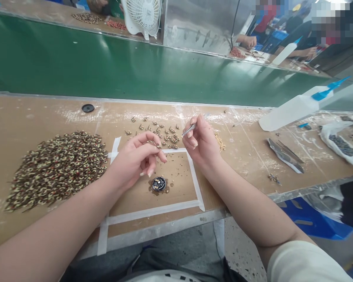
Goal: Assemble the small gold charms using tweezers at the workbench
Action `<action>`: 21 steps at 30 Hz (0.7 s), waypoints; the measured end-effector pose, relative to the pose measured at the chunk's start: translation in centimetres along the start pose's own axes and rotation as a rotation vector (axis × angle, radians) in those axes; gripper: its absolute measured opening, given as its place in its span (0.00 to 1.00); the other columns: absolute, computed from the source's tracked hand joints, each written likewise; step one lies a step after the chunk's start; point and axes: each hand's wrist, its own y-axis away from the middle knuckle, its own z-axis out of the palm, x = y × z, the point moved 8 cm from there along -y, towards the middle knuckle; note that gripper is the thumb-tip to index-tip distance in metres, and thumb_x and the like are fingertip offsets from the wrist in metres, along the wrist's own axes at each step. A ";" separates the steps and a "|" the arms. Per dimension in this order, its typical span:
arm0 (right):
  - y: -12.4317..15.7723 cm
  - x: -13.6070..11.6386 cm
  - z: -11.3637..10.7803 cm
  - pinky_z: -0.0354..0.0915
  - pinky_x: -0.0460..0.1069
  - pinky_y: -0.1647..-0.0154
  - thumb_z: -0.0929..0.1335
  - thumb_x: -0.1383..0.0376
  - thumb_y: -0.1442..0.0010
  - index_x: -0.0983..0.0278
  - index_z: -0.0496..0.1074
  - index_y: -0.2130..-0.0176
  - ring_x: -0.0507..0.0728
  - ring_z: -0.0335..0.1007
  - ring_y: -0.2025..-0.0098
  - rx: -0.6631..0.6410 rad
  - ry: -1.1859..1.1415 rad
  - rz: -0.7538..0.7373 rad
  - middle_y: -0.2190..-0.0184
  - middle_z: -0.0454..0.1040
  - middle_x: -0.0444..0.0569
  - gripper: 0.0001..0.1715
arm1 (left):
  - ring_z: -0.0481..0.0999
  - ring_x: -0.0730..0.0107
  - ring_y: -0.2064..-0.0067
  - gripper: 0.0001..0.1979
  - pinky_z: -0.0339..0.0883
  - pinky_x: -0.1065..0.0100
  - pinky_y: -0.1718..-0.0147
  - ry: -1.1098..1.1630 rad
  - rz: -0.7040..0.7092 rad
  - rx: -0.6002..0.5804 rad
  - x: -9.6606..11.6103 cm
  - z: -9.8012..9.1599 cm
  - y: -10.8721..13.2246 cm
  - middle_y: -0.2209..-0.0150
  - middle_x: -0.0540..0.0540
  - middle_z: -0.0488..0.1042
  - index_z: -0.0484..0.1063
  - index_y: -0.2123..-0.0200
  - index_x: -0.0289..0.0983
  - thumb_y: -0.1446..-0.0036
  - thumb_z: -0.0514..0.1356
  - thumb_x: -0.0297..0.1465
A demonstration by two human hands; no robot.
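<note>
My left hand (135,162) pinches a small dark-and-pale piece (159,146) between thumb and forefinger; its exact kind is too small to make out. Metal tweezers (191,129) are held in my right hand (204,143), their tips pointing left toward the other hand. Below and between the hands, a round black cap (159,184) with wet liquid and tiny bits in it sits in a taped rectangle, in a wet patch. Behind my fingers lie several small brown metallic-looking pieces (167,138). Small yellow beads (220,142) are partly hidden by my right hand.
A big heap of small brown, cream and red parts (61,168) covers the table's left. Toward the back sits another black cap (88,108). To the right are a squeeze bottle (290,113), more tweezers (285,154) and a white bag (341,141). A green panel (106,70) runs behind.
</note>
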 end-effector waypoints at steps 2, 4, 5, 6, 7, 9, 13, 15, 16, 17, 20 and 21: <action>0.0 0.0 0.0 0.53 0.45 0.83 0.79 0.44 0.37 0.58 0.73 0.65 0.45 0.54 0.84 -0.005 0.003 -0.006 0.78 0.74 0.36 0.25 | 0.64 0.80 0.88 0.08 0.46 0.76 0.90 0.075 -0.020 0.021 -0.2 -0.5 -0.2 0.75 0.50 0.81 0.71 0.68 0.39 0.51 0.67 0.29; 0.0 0.0 0.1 0.54 0.45 0.83 0.79 0.43 0.37 0.58 0.73 0.65 0.45 0.54 0.84 -0.009 0.013 -0.012 0.78 0.74 0.36 0.25 | 0.63 0.82 0.88 0.08 0.46 0.76 0.89 0.131 -0.026 0.055 -0.3 -1.1 -0.4 0.73 0.49 0.82 0.71 0.68 0.38 0.52 0.67 0.28; 0.0 -0.1 0.1 0.54 0.44 0.83 0.79 0.43 0.37 0.59 0.73 0.65 0.45 0.55 0.84 -0.010 0.019 -0.016 0.78 0.74 0.36 0.25 | 0.62 0.83 0.88 0.07 0.46 0.76 0.88 0.156 -0.028 0.076 -0.4 -1.4 -0.6 0.73 0.49 0.82 0.71 0.68 0.38 0.52 0.66 0.27; -0.1 -0.1 0.1 0.54 0.44 0.83 0.79 0.43 0.37 0.59 0.73 0.65 0.45 0.55 0.84 -0.008 0.026 -0.018 0.78 0.74 0.36 0.25 | 0.60 0.84 0.88 0.07 0.47 0.77 0.88 0.180 -0.032 0.096 -0.4 -1.7 -0.7 0.72 0.49 0.82 0.71 0.68 0.37 0.53 0.66 0.26; -0.1 -0.1 0.0 0.54 0.44 0.83 0.79 0.43 0.37 0.59 0.73 0.65 0.45 0.55 0.84 -0.003 0.032 -0.019 0.78 0.74 0.36 0.25 | 0.59 0.85 0.88 0.07 0.46 0.77 0.88 0.202 -0.041 0.111 -0.4 -1.9 -0.7 0.72 0.49 0.82 0.72 0.68 0.37 0.53 0.66 0.26; -0.2 0.0 -0.1 0.54 0.45 0.83 0.79 0.43 0.37 0.59 0.73 0.65 0.45 0.55 0.84 0.010 0.049 -0.019 0.79 0.73 0.36 0.26 | 0.54 0.86 0.87 0.07 0.44 0.77 0.88 0.251 -0.070 0.132 -0.5 -2.1 -0.8 0.72 0.49 0.81 0.72 0.69 0.37 0.53 0.65 0.25; -0.2 0.1 -0.2 0.53 0.46 0.83 0.78 0.41 0.37 0.58 0.71 0.66 0.46 0.55 0.84 0.019 0.085 -0.016 0.79 0.72 0.36 0.28 | 0.48 0.84 0.85 0.03 0.41 0.74 0.87 0.292 -0.126 0.148 -0.5 -2.0 -0.7 0.74 0.51 0.75 0.72 0.69 0.37 0.48 0.63 0.27; -0.1 0.1 -0.1 0.53 0.46 0.84 0.78 0.40 0.37 0.58 0.70 0.66 0.46 0.55 0.84 0.007 0.103 -0.021 0.79 0.72 0.36 0.28 | 0.48 0.82 0.83 0.03 0.41 0.72 0.86 0.230 -0.093 0.153 0.0 -2.1 -0.7 0.74 0.51 0.73 0.72 0.69 0.38 0.45 0.63 0.30; -0.1 0.1 0.0 0.53 0.46 0.84 0.77 0.39 0.37 0.57 0.70 0.66 0.46 0.55 0.84 -0.004 0.111 -0.027 0.79 0.71 0.36 0.29 | 0.49 0.81 0.82 0.04 0.41 0.71 0.85 0.182 -0.064 0.156 0.3 -2.3 -0.7 0.73 0.50 0.72 0.72 0.69 0.38 0.44 0.63 0.32; 0.0 0.0 0.1 0.53 0.46 0.84 0.76 0.38 0.36 0.57 0.69 0.67 0.46 0.55 0.84 -0.017 0.117 -0.037 0.79 0.71 0.36 0.29 | 0.50 0.80 0.81 0.05 0.41 0.70 0.84 0.129 -0.033 0.159 0.6 -2.4 -0.7 0.73 0.49 0.72 0.72 0.69 0.39 0.43 0.63 0.33; 0.2 -0.3 0.7 0.54 0.46 0.84 0.75 0.37 0.34 0.57 0.69 0.67 0.47 0.55 0.85 -0.070 0.110 -0.064 0.79 0.70 0.36 0.30 | 0.52 0.79 0.80 0.08 0.42 0.69 0.83 -0.010 0.040 0.140 1.4 -2.7 -0.8 0.70 0.48 0.75 0.73 0.69 0.39 0.41 0.64 0.37; 0.3 -0.4 0.9 0.54 0.46 0.84 0.75 0.38 0.34 0.57 0.69 0.67 0.47 0.55 0.85 -0.088 0.101 -0.071 0.79 0.70 0.36 0.29 | 0.53 0.79 0.80 0.09 0.42 0.69 0.83 -0.043 0.060 0.122 1.5 -2.7 -0.8 0.69 0.47 0.76 0.73 0.69 0.39 0.41 0.65 0.37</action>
